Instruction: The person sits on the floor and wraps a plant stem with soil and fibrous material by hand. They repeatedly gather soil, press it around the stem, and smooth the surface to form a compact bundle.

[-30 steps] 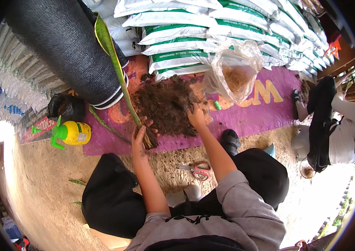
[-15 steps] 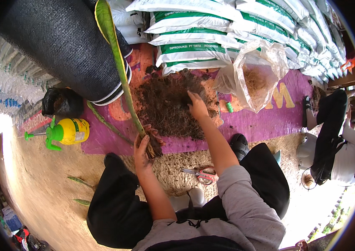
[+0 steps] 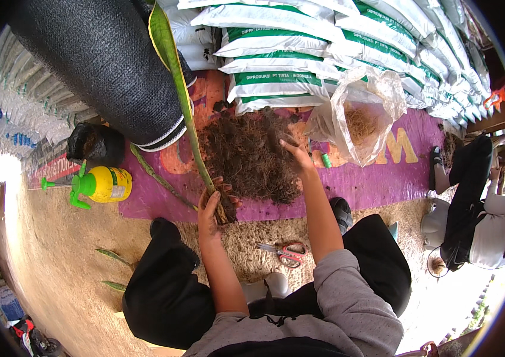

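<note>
Sacks (image 3: 300, 53) behind, scissors (image 3: 285, 253) near.

Grey sweatshirt, sleeves pushed up, black trousers, bare forearms

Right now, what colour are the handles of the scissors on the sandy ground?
Red, seen in the head view: the metal scissors lie near the knees.

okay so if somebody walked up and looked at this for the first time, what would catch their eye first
Likely the long green leaf, rising from the left hand near the middle up to the top edge. Next, the dark pile of fibrous soil on the purple mat, with the right hand resting on it. The bright yellow spray bottle at the left and the stacked white and green sacks at the top also stand out.
</note>
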`<action>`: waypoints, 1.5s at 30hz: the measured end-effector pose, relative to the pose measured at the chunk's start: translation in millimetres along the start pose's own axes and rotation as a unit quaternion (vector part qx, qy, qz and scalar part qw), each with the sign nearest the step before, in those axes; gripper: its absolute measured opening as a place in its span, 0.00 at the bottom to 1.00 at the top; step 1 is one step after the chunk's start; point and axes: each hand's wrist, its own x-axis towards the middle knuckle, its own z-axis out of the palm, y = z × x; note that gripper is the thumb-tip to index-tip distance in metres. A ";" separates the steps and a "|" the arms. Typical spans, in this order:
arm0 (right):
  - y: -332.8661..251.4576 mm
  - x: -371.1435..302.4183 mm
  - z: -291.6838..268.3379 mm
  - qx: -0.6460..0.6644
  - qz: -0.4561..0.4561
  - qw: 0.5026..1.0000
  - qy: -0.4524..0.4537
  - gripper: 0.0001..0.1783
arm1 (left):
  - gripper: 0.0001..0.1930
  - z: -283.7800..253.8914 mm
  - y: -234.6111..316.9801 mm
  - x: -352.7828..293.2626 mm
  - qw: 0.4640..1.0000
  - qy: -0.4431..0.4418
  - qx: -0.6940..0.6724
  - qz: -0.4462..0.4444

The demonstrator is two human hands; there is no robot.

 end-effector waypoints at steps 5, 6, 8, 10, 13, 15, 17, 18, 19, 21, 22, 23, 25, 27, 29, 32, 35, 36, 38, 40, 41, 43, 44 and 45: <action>-15.3 -7.2 5.9 0.008 -0.053 0.998 -0.029 0.35 | 0.21 -1.2 0.4 1.0 1.000 0.010 0.005 -0.009; -17.5 -7.5 5.8 -0.002 -0.054 0.998 -0.022 0.34 | 0.21 -1.7 -0.3 1.4 1.000 0.009 0.005 -0.011; -23.2 -5.3 7.1 -0.065 -0.144 0.987 -0.036 0.31 | 0.21 -2.6 -1.7 2.8 1.000 -0.003 -0.001 -0.011; -29.6 -2.7 8.5 -0.168 -0.211 0.963 -0.005 0.29 | 0.21 -3.2 -2.8 4.2 1.000 -0.009 -0.007 -0.010; -37.7 -3.1 10.9 -0.289 -0.256 0.920 0.066 0.28 | 0.21 -3.3 -3.0 5.3 1.000 -0.007 0.000 -0.010; -44.6 -6.6 11.6 -0.261 -0.273 0.925 0.050 0.27 | 0.21 -1.6 -2.7 4.8 1.000 -0.001 0.025 -0.008; -52.0 -8.0 18.9 -0.155 -0.227 0.962 0.006 0.25 | 0.21 2.4 -2.3 4.7 1.000 -0.011 0.000 -0.020; -55.1 -11.6 21.2 -0.111 -0.176 0.978 0.014 0.24 | 0.21 5.6 -2.0 3.9 1.000 -0.008 -0.008 -0.027; -56.5 -19.0 20.8 -0.048 -0.192 0.979 -0.048 0.24 | 0.21 9.8 -2.5 2.7 0.999 -0.015 -0.015 -0.028; -58.6 -33.0 18.9 0.058 -0.174 0.976 -0.118 0.23 | 0.21 21.2 -5.4 2.0 0.999 -0.026 -0.024 -0.021; -58.3 -37.2 18.5 0.103 -0.158 0.975 -0.116 0.23 | 0.22 26.9 -6.3 2.2 0.999 -0.029 -0.027 -0.028; -56.7 -39.7 17.1 0.147 -0.145 0.971 -0.122 0.22 | 0.22 32.2 -7.4 2.0 0.998 -0.039 -0.035 -0.027; -50.5 -36.3 13.5 0.132 -0.138 0.977 -0.090 0.24 | 0.22 39.7 -7.3 0.4 0.997 -0.059 -0.049 -0.020; -38.4 -27.5 6.0 0.024 -0.121 0.991 0.048 0.25 | 0.22 40.9 -2.9 -3.4 0.998 -0.049 -0.044 -0.021; -18.9 -23.6 -4.9 -0.018 -0.115 0.986 0.116 0.25 | 0.22 36.8 5.3 -6.8 0.998 -0.044 -0.033 -0.020; 11.3 -29.2 -12.6 -0.061 -0.109 0.981 0.149 0.24 | 0.22 24.1 21.4 -13.7 0.998 -0.034 -0.044 -0.021; 32.5 -40.7 1.7 -0.287 -0.145 0.935 0.149 0.24 | 0.21 11.4 39.2 -17.5 0.998 -0.049 -0.033 -0.019; 41.0 -45.5 12.2 -0.320 -0.152 0.927 0.123 0.23 | 0.21 7.5 44.5 -19.0 0.998 -0.043 -0.029 -0.017; 56.0 -52.6 34.3 -0.383 -0.194 0.901 0.064 0.21 | 0.21 0.5 54.1 -21.5 0.999 -0.045 -0.020 -0.017; 73.6 -55.4 62.6 -0.486 -0.173 0.855 0.059 0.27 | 0.20 -6.3 62.6 -21.9 0.999 -0.047 0.001 -0.013; 80.3 -56.3 73.3 -0.492 -0.190 0.849 0.023 0.27 | 0.20 -10.3 66.7 -21.9 0.999 -0.044 0.004 -0.023; 92.8 -57.3 93.7 -0.522 -0.169 0.835 -0.031 0.28 | 0.20 -18.7 73.7 -21.9 0.999 -0.033 0.019 -0.029; 98.2 -57.3 102.9 -0.519 -0.193 0.831 -0.055 0.27 | 0.20 -22.9 76.6 -21.8 0.999 -0.023 0.029 -0.026; 103.3 -57.0 111.9 -0.523 -0.200 0.825 -0.075 0.26 | 0.20 -27.4 79.8 -22.3 0.998 -0.023 0.039 -0.031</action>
